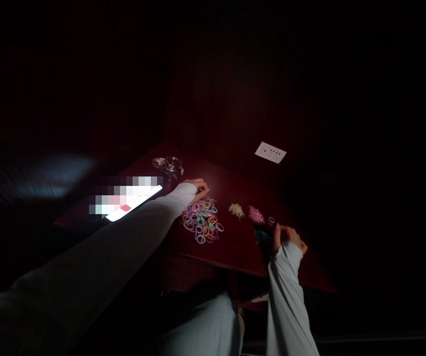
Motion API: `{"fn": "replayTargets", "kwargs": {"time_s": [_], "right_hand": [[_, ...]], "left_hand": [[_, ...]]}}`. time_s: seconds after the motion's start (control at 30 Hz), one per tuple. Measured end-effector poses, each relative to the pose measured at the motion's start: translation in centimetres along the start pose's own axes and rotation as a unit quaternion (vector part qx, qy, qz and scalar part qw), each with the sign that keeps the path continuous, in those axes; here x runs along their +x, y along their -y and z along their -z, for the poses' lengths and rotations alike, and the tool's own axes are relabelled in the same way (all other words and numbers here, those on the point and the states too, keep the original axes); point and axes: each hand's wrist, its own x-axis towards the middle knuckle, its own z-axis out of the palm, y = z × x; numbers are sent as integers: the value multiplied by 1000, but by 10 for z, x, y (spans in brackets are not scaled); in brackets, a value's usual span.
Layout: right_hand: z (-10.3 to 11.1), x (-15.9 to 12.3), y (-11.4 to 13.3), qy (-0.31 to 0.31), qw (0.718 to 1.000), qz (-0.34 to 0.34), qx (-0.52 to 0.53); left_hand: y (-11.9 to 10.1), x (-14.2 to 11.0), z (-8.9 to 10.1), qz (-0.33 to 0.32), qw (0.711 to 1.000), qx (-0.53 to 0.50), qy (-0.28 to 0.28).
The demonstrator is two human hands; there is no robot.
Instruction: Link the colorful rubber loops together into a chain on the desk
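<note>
On the dark red table lies a loose pile of small coloured hair ties (203,225), in purple, green, yellow, pink and blue. My left hand (199,188) is at the far edge of this pile, its fingers bent down and close together; whatever they pinch is hidden. My right hand (290,238) rests at the right of the table, thumb and fingers apart, with nothing seen in it. Just beyond its thumb sits a single pale hair tie (271,220). A pink bunch of hair ties (256,215) and a pale yellow bunch (236,210) lie between my hands.
A lit phone or tablet screen (134,202), partly pixelated, lies left of my left forearm. Behind it stands a clear glass jar (173,165) beside what looks like its lid (158,162). A white socket plate (270,153) is on the back panel. The surroundings are very dark.
</note>
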Motion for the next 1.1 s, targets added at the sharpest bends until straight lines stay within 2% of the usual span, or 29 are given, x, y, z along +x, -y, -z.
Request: {"fn": "replayTargets", "kwargs": {"time_s": [0.2,0.3,0.47,0.57,0.73,0.93,1.03,1.1], "right_hand": [[0,6,-18,59,994,-65,61],[-1,8,-19,119,984,-87,99],[3,10,-16,162,980,-96,71],[6,9,-9,180,974,-120,58],[7,7,-3,171,974,-137,48],[3,10,-11,163,969,-169,76],[-1,9,-18,136,972,-175,77],[-1,9,-21,95,977,-176,69]], "left_hand": [[-2,0,7,42,999,19,0],[-3,0,7,52,998,18,12],[-5,1,6,61,997,26,34],[-5,-1,6,54,998,31,24],[2,0,6,38,999,29,-5],[10,3,1,18,998,26,-49],[10,4,0,16,998,20,-48],[10,4,-1,20,999,22,-45]]}}
